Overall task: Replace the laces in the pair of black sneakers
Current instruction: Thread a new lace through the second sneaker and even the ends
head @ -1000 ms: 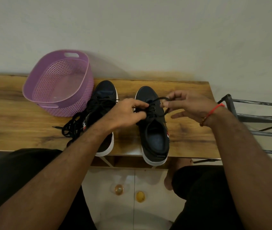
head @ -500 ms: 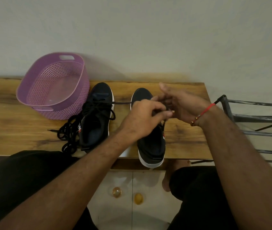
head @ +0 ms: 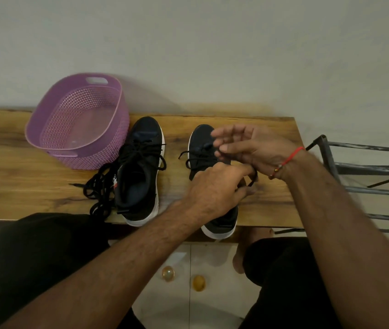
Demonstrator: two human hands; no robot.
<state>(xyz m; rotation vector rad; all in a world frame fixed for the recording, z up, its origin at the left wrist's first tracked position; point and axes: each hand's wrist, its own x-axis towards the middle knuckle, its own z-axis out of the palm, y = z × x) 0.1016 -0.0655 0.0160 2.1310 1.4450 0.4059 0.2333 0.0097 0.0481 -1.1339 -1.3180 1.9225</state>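
Observation:
Two black sneakers with white soles stand side by side on the wooden bench (head: 10,176), toes toward the wall. The left sneaker (head: 141,172) is laced, its ends lying loose. Over the right sneaker (head: 200,138), my left hand (head: 215,186) grips a loop of the black lace (head: 253,179) at the shoe's right side. My right hand (head: 248,148) hovers above the tongue, palm turned up, fingers spread loosely and blurred; no lace shows between them. One lace end (head: 181,154) sticks out to the left.
An empty purple plastic basket (head: 74,119) sits on the bench beside the left sneaker. A pile of loose black laces (head: 98,188) lies below it. A metal rack (head: 367,167) stands right of the bench. My bare foot (head: 238,257) rests on the tiled floor.
My left hand has moved right and toward me, holding the lace loop at the shoe's right side. My right hand has let go and opened above the tongue.

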